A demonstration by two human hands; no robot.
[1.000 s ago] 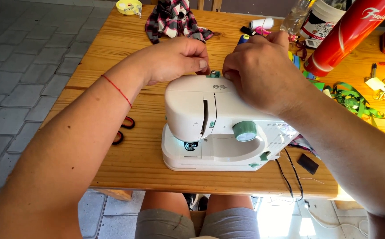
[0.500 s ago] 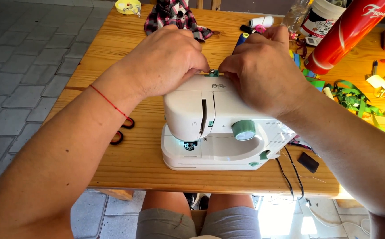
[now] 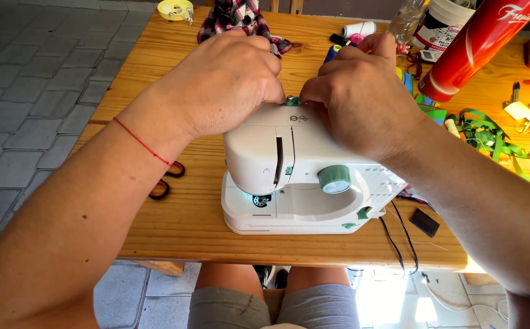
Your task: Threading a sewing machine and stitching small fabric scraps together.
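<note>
A small white sewing machine (image 3: 301, 189) with a green dial (image 3: 334, 179) stands at the near edge of a wooden table (image 3: 149, 103). Both my hands rest on its top, knuckles up. My left hand (image 3: 228, 79), with a red string on the wrist, has its fingers curled down behind the machine's top edge. My right hand (image 3: 362, 97) has its fingers bunched too. The fingertips of both meet at a small green part (image 3: 292, 101) on the top. Whatever lies between the fingertips is hidden.
Red-handled scissors (image 3: 166, 180) lie left of the machine. At the back are plaid cloth (image 3: 234, 15), a yellow tape measure (image 3: 175, 8), thread spools (image 3: 359, 29) and a white tub (image 3: 444, 24). A red cylinder (image 3: 478, 42) and green ribbon (image 3: 496, 140) lie right. Black cables (image 3: 399, 240) hang off the front edge.
My left hand has moved right and in, onto the machine's top, until its fingertips meet those of my right hand. My right hand has stayed in nearly the same place.
</note>
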